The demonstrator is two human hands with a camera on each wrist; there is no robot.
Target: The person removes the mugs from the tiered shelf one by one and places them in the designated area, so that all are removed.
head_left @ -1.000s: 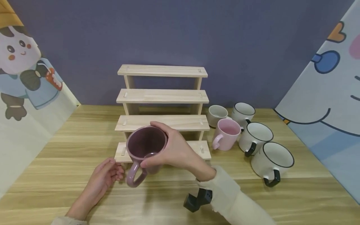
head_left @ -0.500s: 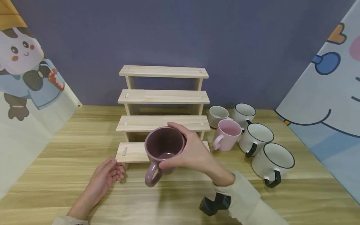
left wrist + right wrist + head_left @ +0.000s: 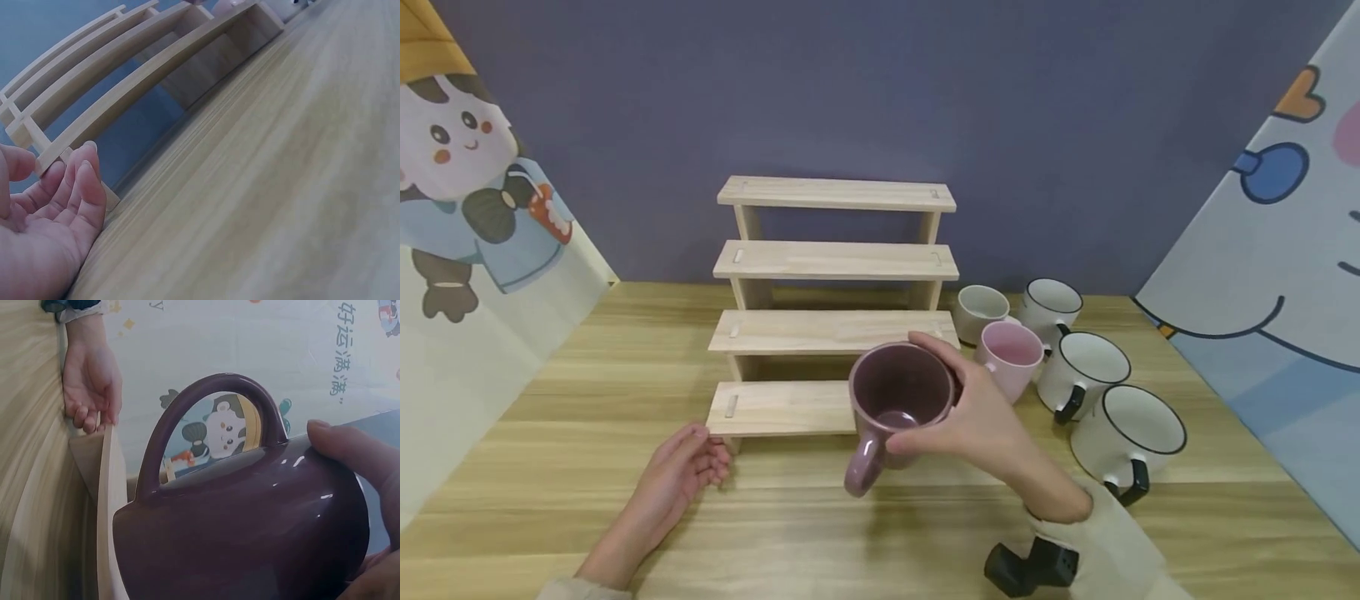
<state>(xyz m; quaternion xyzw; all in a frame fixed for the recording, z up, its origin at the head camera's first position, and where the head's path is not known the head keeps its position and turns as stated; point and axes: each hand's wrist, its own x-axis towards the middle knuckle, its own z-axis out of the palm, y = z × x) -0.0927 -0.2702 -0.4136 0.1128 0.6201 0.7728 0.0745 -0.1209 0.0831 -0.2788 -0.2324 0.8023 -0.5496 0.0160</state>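
Note:
My right hand point(image 3: 981, 429) grips a dark purple mug point(image 3: 901, 392) by its side and rim, holding it above the table before the right part of the lowest step. The mug's mouth faces up toward the head camera, and its handle point(image 3: 215, 384) points to the front left. A four-tier wooden step shelf point(image 3: 782, 408) stands against the back wall. At its front left corner, my left hand point(image 3: 681, 471) pinches the end of the lowest board between thumb and curled fingers, as the left wrist view shows. The mug hides the right end of that board.
Right of the shelf stand a pink mug point(image 3: 1011, 354), a small off-white cup point(image 3: 981, 312) and several white mugs point(image 3: 1090, 367) with black rims and handles. Printed cartoon panels flank the wooden table point(image 3: 587, 400) on both sides.
My right hand has carried the purple mug rightward along the front of the lowest step, baring that board's left part. It now overlaps the pink mug. My left hand stays at the corner.

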